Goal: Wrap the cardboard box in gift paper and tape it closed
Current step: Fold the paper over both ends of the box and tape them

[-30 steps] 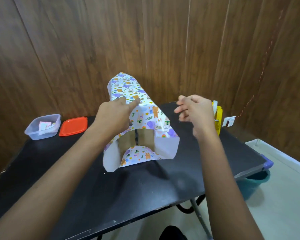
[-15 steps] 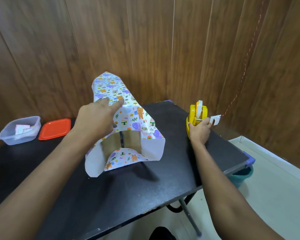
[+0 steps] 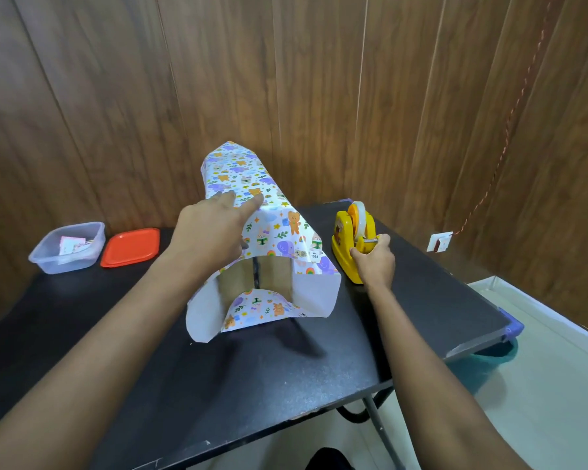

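Pressing flat, straight fingers on the gift paper point(image 3: 243, 174) at frame centre, the left hand point(image 3: 211, 234) pins the wrap atop the cardboard box point(image 3: 275, 277), whose near end shows bare on the black worktop point(image 3: 286, 374). Right of it, the right hand point(image 3: 375, 261) curls around the front of the yellow tape dispenser point(image 3: 342, 234). Best, probably, to draw tape out without lifting the pinning fingers.
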### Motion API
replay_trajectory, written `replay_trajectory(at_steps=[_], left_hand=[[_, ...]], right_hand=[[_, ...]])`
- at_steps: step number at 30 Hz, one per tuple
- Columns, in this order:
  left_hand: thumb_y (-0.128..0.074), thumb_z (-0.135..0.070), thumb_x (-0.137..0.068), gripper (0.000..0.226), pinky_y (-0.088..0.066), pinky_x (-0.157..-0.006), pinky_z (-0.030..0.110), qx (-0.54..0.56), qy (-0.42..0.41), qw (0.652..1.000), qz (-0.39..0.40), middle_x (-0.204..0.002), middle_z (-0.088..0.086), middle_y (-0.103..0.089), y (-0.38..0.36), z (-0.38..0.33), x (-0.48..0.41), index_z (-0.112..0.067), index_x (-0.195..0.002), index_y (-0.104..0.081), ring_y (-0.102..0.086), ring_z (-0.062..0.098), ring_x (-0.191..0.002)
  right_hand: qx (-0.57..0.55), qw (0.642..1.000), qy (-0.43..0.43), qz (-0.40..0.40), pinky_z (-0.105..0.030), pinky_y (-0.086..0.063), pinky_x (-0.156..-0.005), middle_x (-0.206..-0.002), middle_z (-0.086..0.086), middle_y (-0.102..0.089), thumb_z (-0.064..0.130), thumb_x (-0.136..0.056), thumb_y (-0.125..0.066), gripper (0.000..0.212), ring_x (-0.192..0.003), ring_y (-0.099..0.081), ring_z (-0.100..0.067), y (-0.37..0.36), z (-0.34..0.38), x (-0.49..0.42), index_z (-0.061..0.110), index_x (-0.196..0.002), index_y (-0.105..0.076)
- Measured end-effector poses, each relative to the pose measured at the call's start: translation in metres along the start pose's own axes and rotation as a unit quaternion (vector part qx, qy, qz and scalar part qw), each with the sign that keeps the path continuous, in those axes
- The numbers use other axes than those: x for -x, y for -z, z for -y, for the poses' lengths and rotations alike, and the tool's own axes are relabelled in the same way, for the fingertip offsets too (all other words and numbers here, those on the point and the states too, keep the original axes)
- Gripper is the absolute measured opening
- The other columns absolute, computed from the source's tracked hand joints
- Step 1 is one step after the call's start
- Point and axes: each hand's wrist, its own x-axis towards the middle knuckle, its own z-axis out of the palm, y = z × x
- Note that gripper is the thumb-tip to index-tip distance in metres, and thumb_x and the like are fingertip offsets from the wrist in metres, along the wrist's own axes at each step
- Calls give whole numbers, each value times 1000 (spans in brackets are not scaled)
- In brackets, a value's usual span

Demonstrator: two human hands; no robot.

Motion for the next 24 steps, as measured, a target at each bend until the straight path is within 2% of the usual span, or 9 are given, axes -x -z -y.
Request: replay_trajectory(at_steps=[10, 12, 13, 15, 17, 19, 21, 23, 24], left_hand=[[-59, -37, -89, 74, -39, -70, 29, 14, 1, 1000, -5, -142, 5, -40, 4, -2, 4, -38, -148, -14, -47, 21, -123], [-58, -36, -89, 74, -39, -70, 29, 15, 0, 1000, -8, -141, 5, -40, 4, -2, 4, -37, -148, -14, -47, 22, -122], [-58, -36, -89, 74, -41, -71, 30, 15, 2, 1000, -8, -141, 5, -40, 4, -2, 4, -37, -148, -14, -47, 22, -122], [-58, -35, -89, 73, -43, -73, 32, 16, 2, 1000, -9, -142, 5, -40, 5, -2, 5, -37, -148, -14, -47, 22, -123], [-58, -36, -89, 73, -44, -74, 32, 16, 3, 1000, -8, -142, 6, -39, 5, -3, 5, -37, -148, -14, -47, 22, -123], [-58, -37, -89, 73, -44, -75, 31, 21, 2, 1000, -3, -142, 6, -39, 5, -2, 4, -37, -148, -14, -47, 22, -123], [-59, -39, -89, 75, -44, -77, 31, 32, 2, 999, 2, -143, 5, -38, 4, 0, 4, -38, -148, -14, -45, 22, -125], [-59, -40, -88, 74, -45, -82, 33, 55, 6, 998, 7, -145, 4, -36, 2, 2, 5, -38, -148, -15, -42, 21, -128], [-59, -40, -88, 73, -45, -85, 34, 76, 9, 997, 10, -147, 3, -34, 2, 4, 7, -37, -148, -16, -38, 20, -131]], right_hand=[[0, 999, 5, 47, -34, -42, -71, -107, -15, -58, 26, -81, -71, 45, -99, -57, -33, -15, 11, 2, 5, -107, -42], [-4, 998, 2, 69, -37, -43, -79, -113, -15, -57, 28, -81, -71, 47, -106, -55, -34, -11, 11, 1, 5, -110, -41], [10, 997, 1, 78, -41, -41, -89, -118, -15, -56, 31, -82, -70, 49, -113, -52, -34, -10, 12, 0, 6, -113, -41], [71, 995, 12, 70, -50, -21, -110, -134, -13, -49, 37, -83, -68, 59, -133, -38, -31, -7, 17, 4, 9, -126, -40], [85, 994, 48, 41, -50, -8, -114, -144, -9, -41, 40, -85, -64, 64, -142, -22, -27, -1, 31, 15, 12, -136, -37], [51, 993, 104, 21, -46, -17, -111, -133, -6, -51, 42, -88, -58, 48, -136, -30, -25, 6, 50, 31, 15, -128, -49], [-41, 990, 113, 68, -37, -36, -96, -105, -1, -63, 44, -92, -50, 35, -118, -48, -21, 18, 68, 46, 13, -105, -64], [-169, 969, 47, 172, -29, -44, -77, -87, 1, -67, 43, -96, -42, 42, -94, -59, -17, 29, 83, 60, 12, -87, -68], [-216, 950, -7, 223, -29, -45, -76, -82, 1, -67, 42, -98, -41, 43, -85, -61, -16, 32, 85, 66, 12, -81, -67]])
